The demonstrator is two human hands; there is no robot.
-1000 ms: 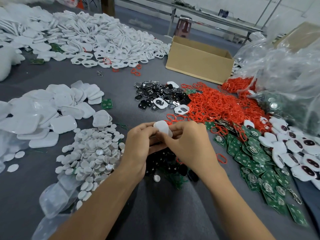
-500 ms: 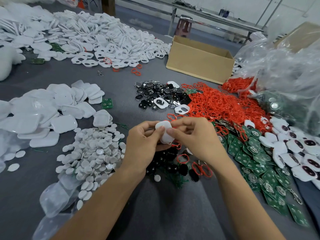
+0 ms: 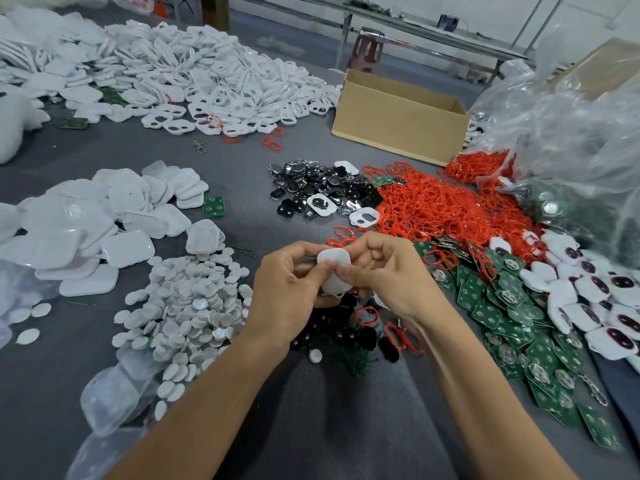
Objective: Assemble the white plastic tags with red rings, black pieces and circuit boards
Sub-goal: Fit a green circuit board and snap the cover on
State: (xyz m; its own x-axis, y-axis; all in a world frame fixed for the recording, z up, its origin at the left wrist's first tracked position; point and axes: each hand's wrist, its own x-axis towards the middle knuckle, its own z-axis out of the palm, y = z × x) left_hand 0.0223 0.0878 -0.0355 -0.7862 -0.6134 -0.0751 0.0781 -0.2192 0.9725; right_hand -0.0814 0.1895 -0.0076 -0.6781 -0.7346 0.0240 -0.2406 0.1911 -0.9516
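A white plastic tag [image 3: 334,270] is held between both hands above the grey table, near its middle. My left hand [image 3: 289,289] grips its left side with the thumb on its face. My right hand [image 3: 384,271] pinches its right side, thumb pressed beside the other thumb. Below the hands lie black pieces [image 3: 346,336] and two red rings [image 3: 401,336]. A heap of red rings [image 3: 440,209] lies to the right, green circuit boards [image 3: 512,317] nearer me on the right, and shiny black pieces [image 3: 315,188] sit behind the hands.
White tag backs [image 3: 86,223] and small white discs [image 3: 187,303] lie on the left. A large pile of white tag fronts [image 3: 194,77] fills the far left. A cardboard box [image 3: 398,119] stands at the back, clear plastic bags [image 3: 571,133] at the right, and assembled tags [image 3: 595,296] at the right edge.
Both hands have shifted slightly away from me with the white tag. The tag has turned in the fingers and both thumbs now press on its face.
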